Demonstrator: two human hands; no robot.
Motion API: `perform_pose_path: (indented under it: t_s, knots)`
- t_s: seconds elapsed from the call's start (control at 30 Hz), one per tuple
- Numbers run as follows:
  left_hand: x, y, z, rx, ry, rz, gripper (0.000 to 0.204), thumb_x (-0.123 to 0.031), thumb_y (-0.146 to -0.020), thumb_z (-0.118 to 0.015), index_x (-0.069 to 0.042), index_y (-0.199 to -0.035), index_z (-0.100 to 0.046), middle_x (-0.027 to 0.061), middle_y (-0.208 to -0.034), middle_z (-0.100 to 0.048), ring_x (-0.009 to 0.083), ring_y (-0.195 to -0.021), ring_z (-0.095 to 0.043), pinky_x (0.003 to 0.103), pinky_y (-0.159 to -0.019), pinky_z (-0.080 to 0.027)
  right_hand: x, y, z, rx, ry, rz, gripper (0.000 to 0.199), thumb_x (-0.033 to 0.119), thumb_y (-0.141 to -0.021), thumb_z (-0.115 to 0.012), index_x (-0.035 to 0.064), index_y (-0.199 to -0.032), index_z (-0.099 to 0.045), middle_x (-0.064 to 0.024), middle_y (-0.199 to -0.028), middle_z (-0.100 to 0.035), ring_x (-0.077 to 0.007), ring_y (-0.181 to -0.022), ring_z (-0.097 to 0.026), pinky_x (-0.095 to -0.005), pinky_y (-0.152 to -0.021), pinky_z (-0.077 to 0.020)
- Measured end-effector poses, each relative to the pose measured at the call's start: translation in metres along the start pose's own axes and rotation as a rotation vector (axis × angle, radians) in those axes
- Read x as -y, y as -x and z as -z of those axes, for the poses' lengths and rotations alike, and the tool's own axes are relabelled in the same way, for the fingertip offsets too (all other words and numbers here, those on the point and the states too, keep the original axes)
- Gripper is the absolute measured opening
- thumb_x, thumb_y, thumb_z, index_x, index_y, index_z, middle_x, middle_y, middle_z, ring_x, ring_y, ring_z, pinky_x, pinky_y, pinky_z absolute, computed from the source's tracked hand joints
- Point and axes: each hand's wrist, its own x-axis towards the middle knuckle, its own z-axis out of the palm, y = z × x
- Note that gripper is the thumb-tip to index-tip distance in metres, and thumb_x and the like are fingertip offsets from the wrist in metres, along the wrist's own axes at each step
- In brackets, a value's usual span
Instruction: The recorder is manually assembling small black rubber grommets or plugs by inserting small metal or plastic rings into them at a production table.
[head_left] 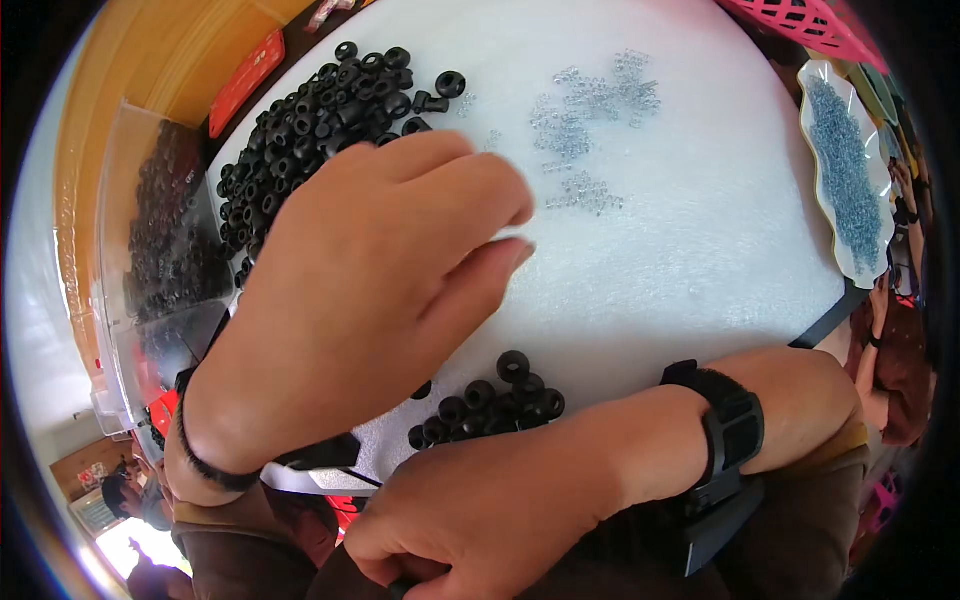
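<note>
My left hand (390, 250) hovers over the white sheet-covered table (690, 260), fingers curled together with thumb and forefinger close; whatever they may hold is hidden. Just beyond it lies a big heap of black ring-shaped pieces (340, 100). Several small groups of tiny clear pieces (590, 110) are scattered to its right. Low in the view, my right hand (460, 510) is closed at the table's near edge, and a bit of a small black piece (402, 586) shows between its fingers. A smaller cluster of black rings (490, 405) sits between the two hands.
On the left stands a clear plastic bin (165, 220) with many black pieces inside. A white scalloped dish (812, 90) of tiny bluish clear pieces rests at the right edge. A pink basket (815, 25) and a red tray (247, 80) are at the far side. Other people sit nearby.
</note>
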Motion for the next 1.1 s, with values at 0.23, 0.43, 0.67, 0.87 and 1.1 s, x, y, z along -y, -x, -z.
perform_pose_path:
  t_s: [0.23,0.43,0.67,0.87,1.1]
  knots:
    - [0.011,-0.032,-0.035,-0.048,-0.219,-0.165,0.012,-0.007,-0.073,-0.064,-0.004,-0.081,-0.056,0.0095,-0.076,-0.055,0.0293,-0.068,-0.052,0.036,-0.064,-0.04,-0.002,0.004,0.004,-0.084,-0.02,0.018,0.019,0.01,-0.066,-0.058,-0.0039,-0.079,-0.06,-0.0182,-0.073,-0.062,-0.0278,-0.069,-0.06,-0.0353,-0.061,-0.0456]
    - [0.009,-0.015,-0.019,-0.131,-0.135,-0.068,0.009,-0.001,-0.073,-0.061,-0.003,-0.08,-0.055,0.0061,-0.071,-0.054,0.0188,-0.061,-0.054,0.029,-0.055,-0.041,0.007,0.002,0.011,-0.108,-0.018,0.038,0.016,0.011,-0.069,-0.06,-0.0027,-0.079,-0.06,-0.0173,-0.076,-0.062,-0.0272,-0.072,-0.061,-0.0344,-0.064,-0.0466]
    - [0.018,0.056,0.004,-0.38,0.645,0.386,0.007,0.001,-0.081,-0.057,-0.002,-0.088,-0.055,0.0054,-0.081,-0.062,0.0075,-0.066,-0.055,0.02,-0.06,-0.045,0.03,0.002,0.028,-0.338,-0.05,-0.104,0.018,0.011,-0.076,-0.065,-0.0001,-0.089,-0.058,-0.0073,-0.078,-0.062,-0.0148,-0.072,-0.06,-0.0276,-0.064,-0.0471]
    - [0.018,0.11,-0.002,-0.633,1.037,0.478,0.009,0.006,-0.076,-0.052,-0.002,-0.08,-0.051,0.014,-0.076,-0.061,0.0131,-0.05,-0.054,0.022,-0.049,-0.045,0.023,-0.003,0.038,-0.666,-0.181,-0.031,0.024,0.016,-0.079,-0.067,0.0017,-0.094,-0.055,-0.0092,-0.077,-0.061,-0.0151,-0.07,-0.06,-0.0254,-0.063,-0.0488]
    - [0.015,0.125,-0.006,-0.532,1.133,0.245,0.015,0.009,-0.072,-0.061,0.0,-0.081,-0.054,0.0114,-0.079,-0.059,0.0113,-0.062,-0.056,0.021,-0.053,-0.046,0.019,-0.012,0.023,-0.771,-0.041,-0.105,0.029,0.02,-0.076,-0.071,0.0035,-0.092,-0.053,-0.0087,-0.08,-0.058,-0.0154,-0.068,-0.058,-0.0271,-0.062,-0.0491]
